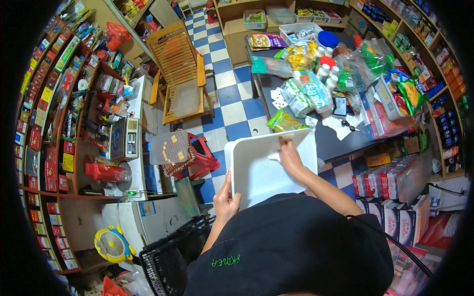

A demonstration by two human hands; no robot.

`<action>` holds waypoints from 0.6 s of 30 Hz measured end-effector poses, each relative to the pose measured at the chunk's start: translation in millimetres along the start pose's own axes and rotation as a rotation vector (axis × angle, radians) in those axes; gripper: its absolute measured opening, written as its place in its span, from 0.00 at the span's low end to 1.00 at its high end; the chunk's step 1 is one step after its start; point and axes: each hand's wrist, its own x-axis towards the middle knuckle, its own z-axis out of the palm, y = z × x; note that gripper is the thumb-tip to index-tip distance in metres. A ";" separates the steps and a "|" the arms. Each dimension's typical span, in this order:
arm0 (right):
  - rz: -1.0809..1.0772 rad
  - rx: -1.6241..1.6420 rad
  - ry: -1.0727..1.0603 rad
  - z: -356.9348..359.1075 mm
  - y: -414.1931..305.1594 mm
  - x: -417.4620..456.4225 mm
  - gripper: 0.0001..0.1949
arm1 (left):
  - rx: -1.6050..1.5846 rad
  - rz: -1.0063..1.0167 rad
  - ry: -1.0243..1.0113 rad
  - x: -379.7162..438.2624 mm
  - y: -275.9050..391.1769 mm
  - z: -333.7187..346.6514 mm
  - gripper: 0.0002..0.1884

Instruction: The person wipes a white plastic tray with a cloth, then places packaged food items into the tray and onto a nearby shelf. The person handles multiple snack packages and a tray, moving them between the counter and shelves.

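A white plastic bin [255,162] is tilted in front of my body, its inside facing me. My left hand [226,201] grips the bin's left rim, thumb on the near side. Inside the bin, my right hand [290,155] presses a white tissue or cloth [274,157] near the far right wall, and part of it shows beside the fingers. Just beyond the bin, a green snack packet [285,121] lies at the edge of the dark table [333,142].
White bottles [323,73], bagged goods and a filled white basket [389,100] crowd the table. A wooden chair [179,70], a red stool [203,153] and a black plastic crate [166,251] stand to the left. Stocked shelves [440,37] line the right side.
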 end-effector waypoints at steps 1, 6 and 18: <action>-0.017 0.059 -0.030 31.6 -11.0 15.0 0.20 | 0.034 0.016 0.000 8.9 -8.1 -14.6 0.36; -0.604 0.102 -0.004 99.1 -185.3 47.6 0.11 | 0.056 -0.070 0.033 38.1 -45.5 -96.3 0.36; -0.894 0.092 0.042 147.0 -252.8 102.2 0.27 | -0.244 -0.057 0.012 79.5 -163.4 -226.0 0.40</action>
